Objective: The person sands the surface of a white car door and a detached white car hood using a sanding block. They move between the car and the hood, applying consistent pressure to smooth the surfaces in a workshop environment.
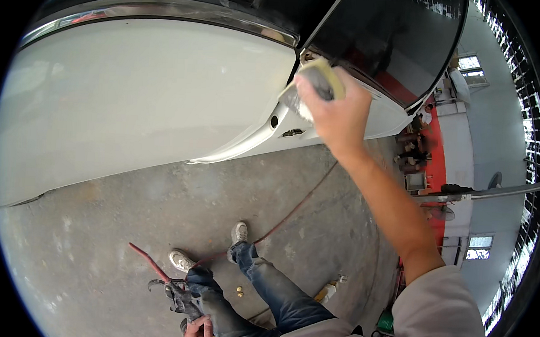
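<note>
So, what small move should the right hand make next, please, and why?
Probably a short, light stroke of the yellow-grey block along the white car panel: the right hand grips the block there, though blur hides whether it touches.

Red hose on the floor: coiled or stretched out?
Stretched out: the red hose trails across the concrete floor from the shoes toward the white car, no loops showing.

No legible text, labels, numbers, signs
</note>
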### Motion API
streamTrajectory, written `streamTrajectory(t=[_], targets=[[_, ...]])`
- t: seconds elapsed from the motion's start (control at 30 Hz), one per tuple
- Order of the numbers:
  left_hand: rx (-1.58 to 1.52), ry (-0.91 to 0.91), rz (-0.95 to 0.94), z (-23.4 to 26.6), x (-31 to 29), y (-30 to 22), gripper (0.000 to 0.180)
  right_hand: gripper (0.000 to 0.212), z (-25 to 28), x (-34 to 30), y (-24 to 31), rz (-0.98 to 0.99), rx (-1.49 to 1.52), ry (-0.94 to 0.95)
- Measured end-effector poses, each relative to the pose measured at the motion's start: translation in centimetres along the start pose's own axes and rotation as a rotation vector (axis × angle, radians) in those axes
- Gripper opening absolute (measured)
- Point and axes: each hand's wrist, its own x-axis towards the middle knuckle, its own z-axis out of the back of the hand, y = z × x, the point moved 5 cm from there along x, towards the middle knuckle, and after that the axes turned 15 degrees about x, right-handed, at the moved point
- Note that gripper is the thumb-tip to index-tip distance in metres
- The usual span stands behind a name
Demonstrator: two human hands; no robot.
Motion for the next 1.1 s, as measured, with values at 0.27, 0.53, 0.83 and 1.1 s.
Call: streamTrajectory(t=[0.27, 0.53, 0.83, 1.1], targets=[[0.037, 0.029, -0.037, 0.4, -0.4, 0.6, 0.013, 0.027, -0.3, -1.2, -0.2, -0.034, 0.108, -0.039], [0.017, 0.003, 0.002, 0.9, -0.5, -1.8, 0.010, 0.031, -0.8, -1.3, -1.1, -0.043, 0.099, 0.004], [0.100, 0.026, -0.093, 0.1, -1.6, -1.6, 0.013, 0.030, 7.3, -4.3, -2.9, -0.122, 0.062, 0.034], [0.023, -0.036, -0.039, -4.7, -3.6, 0.6, 0.011, 0.067, 5.7, -1.3, -4.9, 0.552, -0.015, 0.507]])
